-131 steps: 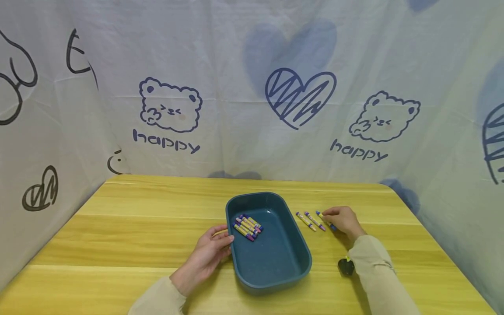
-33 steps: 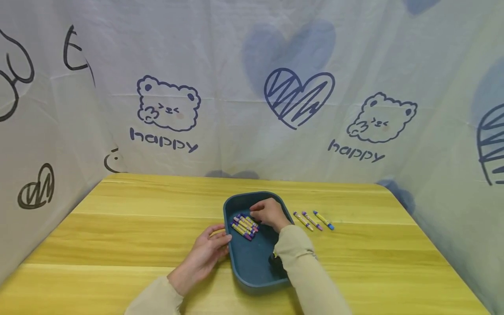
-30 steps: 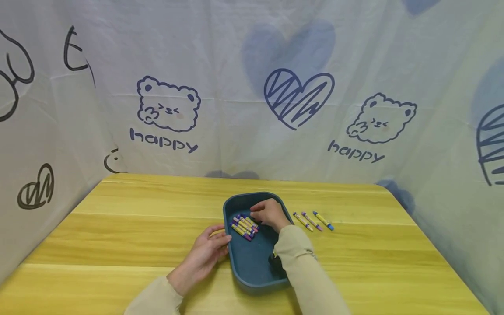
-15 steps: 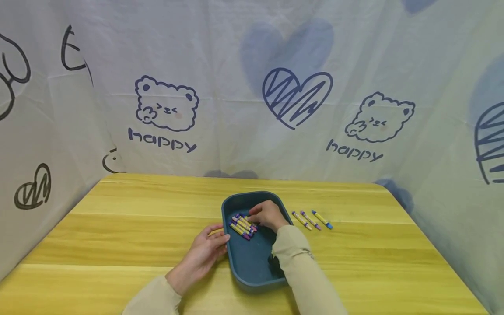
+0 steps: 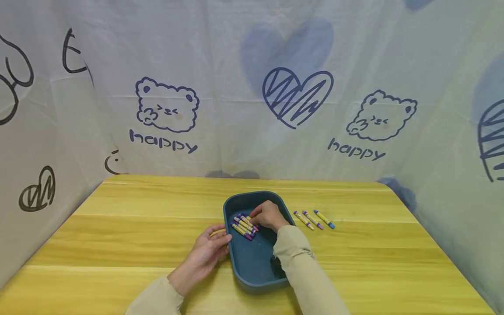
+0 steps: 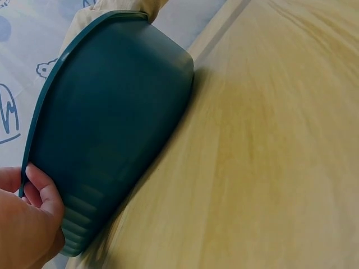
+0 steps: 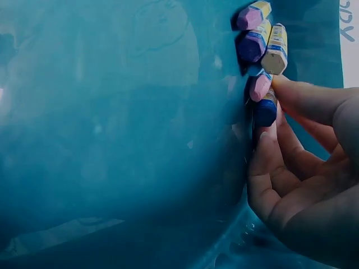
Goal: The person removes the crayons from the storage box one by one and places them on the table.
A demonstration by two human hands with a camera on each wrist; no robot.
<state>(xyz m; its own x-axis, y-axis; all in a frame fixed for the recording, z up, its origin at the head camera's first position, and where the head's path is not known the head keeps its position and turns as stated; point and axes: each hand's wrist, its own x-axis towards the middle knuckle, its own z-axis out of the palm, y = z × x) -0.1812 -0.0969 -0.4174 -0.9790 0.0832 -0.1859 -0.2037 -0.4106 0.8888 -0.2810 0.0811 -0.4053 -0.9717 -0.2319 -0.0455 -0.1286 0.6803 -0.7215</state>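
Three crayons [image 5: 313, 219] lie loose on my table [image 5: 118, 227], just right of the teal tray [image 5: 252, 271]. My right hand [image 5: 269, 215] is inside the tray, fingertips pinching a crayon against the bundled crayon row [image 5: 245, 225]. My left hand [image 5: 208, 251] grips the tray's left rim, fingers curled.

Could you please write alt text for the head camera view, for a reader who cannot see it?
A right hand touches a row of crayons inside a dark teal tray on a yellow wooden table, while the left hand holds the tray's left rim. Three more crayons lie on the table, right of the tray. Behind hangs a white cloth with bears and hearts.
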